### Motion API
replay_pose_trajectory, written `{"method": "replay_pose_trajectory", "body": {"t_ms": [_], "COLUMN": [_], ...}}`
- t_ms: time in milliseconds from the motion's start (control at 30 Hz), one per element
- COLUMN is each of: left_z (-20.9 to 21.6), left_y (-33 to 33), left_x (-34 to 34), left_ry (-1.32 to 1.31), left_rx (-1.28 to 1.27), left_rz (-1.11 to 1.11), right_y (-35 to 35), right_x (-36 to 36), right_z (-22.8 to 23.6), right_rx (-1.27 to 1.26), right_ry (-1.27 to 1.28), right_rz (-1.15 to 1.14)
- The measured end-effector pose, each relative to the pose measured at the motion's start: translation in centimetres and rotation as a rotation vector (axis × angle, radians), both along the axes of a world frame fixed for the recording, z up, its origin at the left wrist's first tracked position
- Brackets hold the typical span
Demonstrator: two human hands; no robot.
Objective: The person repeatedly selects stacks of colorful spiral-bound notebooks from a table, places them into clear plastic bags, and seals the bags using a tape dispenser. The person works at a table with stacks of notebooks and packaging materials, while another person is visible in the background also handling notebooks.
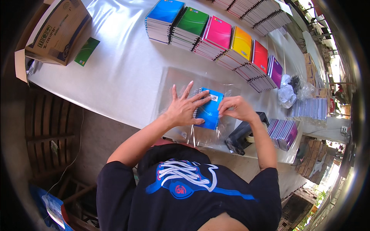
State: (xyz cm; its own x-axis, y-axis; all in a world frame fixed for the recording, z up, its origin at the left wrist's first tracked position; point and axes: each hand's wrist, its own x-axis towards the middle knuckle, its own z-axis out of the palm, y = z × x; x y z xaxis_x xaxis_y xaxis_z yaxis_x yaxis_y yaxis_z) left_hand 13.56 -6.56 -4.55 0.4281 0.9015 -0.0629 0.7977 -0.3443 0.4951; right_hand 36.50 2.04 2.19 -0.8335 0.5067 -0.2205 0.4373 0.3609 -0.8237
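Note:
A blue spiral-bound notebook (210,117) lies on clear plastic (168,82) at the middle of the table's near side. My left hand (182,109) rests on it with fingers spread, thumb and fingertips on the cover, palm over the wire binding side. At the notebook's right edge my right hand (239,108) is closed in a pinch. What sits between those fingertips, if anything, is too small to make out. A black tape dispenser (241,136) stands just below my right hand, by the table's front edge.
Stacks of spiral notebooks, among them blue (165,12), green (191,21), pink (217,32) and purple (275,71), line the far side. A cardboard box (58,32) and a green cover (87,51) are at left. Crumpled plastic (286,92) and more notebooks (282,133) lie right.

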Motion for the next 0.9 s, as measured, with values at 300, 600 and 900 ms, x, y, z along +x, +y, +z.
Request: {"method": "replay_pose_trajectory", "body": {"t_ms": [300,600,900], "left_z": [0.7,-0.3,-3.6], "left_y": [0.3,0.5,2.5], "left_x": [1.9,3.5,2.2], "left_ry": [0.011,-0.105,-0.487], "left_rx": [-0.092,-0.171,-0.081], "left_rz": [-0.029,0.008,0.159], "right_y": [-0.7,-4.6,-4.2], "right_x": [-0.5,-2.3,-3.9], "right_z": [-3.3,-3.4,-1.1], "right_rx": [-0.130,0.167,0.513], "right_ry": [0.212,0.126,-0.152], "right_rz": [-0.157,-0.365,-0.216]}}
